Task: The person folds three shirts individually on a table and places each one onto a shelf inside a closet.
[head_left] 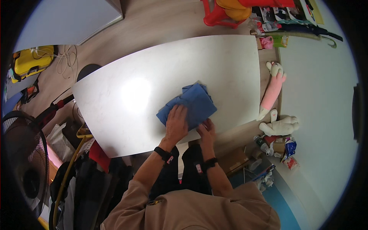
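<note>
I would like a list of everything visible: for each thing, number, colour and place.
Cloth: 1, blue, on the table
Table: 1, white, centre
Plush toys: 2, white and pink-white, right
Stool: 1, red, top edge
Case: 1, yellow, left
Fan: 1, black, lower left
Carton: 1, brown, lower right
Small clutter: count unclear, mixed colours, both sides
Wristbands: 2, black, both wrists
Shirt: 1, brown, bottom
Left hand: 1, bare, on the cloth
Right hand: 1, bare, at the cloth's near edge

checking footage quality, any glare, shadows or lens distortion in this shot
Head view: bright glare washes out a patch on the left of the white table; head view: faint shadow by the left end of the blue cloth; head view: the table's far edge bows, and the picture's corners go black.
</note>
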`<move>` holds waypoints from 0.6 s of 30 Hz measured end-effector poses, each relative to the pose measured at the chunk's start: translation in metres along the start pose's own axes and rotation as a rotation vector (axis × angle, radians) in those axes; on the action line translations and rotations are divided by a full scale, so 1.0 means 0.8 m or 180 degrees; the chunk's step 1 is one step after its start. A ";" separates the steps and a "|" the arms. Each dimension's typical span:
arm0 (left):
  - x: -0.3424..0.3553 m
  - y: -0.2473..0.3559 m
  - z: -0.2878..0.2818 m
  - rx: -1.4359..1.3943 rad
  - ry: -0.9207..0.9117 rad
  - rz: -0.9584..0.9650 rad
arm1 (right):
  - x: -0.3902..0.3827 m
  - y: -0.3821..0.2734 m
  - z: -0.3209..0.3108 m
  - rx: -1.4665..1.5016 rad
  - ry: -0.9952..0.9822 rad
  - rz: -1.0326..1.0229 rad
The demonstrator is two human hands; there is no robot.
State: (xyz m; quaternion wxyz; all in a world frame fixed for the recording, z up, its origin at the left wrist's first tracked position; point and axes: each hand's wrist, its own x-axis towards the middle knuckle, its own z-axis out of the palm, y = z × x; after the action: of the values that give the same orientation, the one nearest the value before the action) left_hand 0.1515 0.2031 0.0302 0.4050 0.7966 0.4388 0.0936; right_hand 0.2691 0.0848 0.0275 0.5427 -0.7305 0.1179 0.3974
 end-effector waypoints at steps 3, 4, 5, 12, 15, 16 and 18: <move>0.006 0.005 -0.004 -0.0256 0.0086 -0.0097 | 0.017 -0.022 0.036 0.0341 -0.0045 0.0356; 0.008 0.009 -0.008 -0.0437 0.0141 -0.0162 | 0.023 -0.026 0.043 0.0337 -0.0237 0.0249; 0.008 0.012 -0.008 -0.0420 0.0128 -0.0142 | 0.025 -0.029 0.049 0.0333 -0.0430 0.0134; 0.003 0.026 -0.033 -0.4326 0.0548 -0.2188 | -0.042 -0.082 0.095 -0.2258 -0.1377 -0.1490; -0.042 -0.007 -0.045 -0.4173 0.0398 -0.1090 | -0.109 -0.114 0.113 -0.3165 -0.2501 -0.3241; -0.052 -0.004 -0.055 -0.4516 0.0539 -0.1328 | -0.127 -0.122 0.113 -0.3161 -0.2573 -0.3265; -0.069 0.004 -0.077 -0.4972 0.0856 -0.1575 | -0.159 -0.135 0.113 -0.3855 -0.3347 -0.3732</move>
State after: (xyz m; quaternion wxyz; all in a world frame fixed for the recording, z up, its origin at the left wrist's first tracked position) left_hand 0.0893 0.1939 0.0843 0.7946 0.1486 0.4547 0.3739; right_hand 0.2098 0.1734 0.1844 0.1719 -0.5580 -0.7405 0.3327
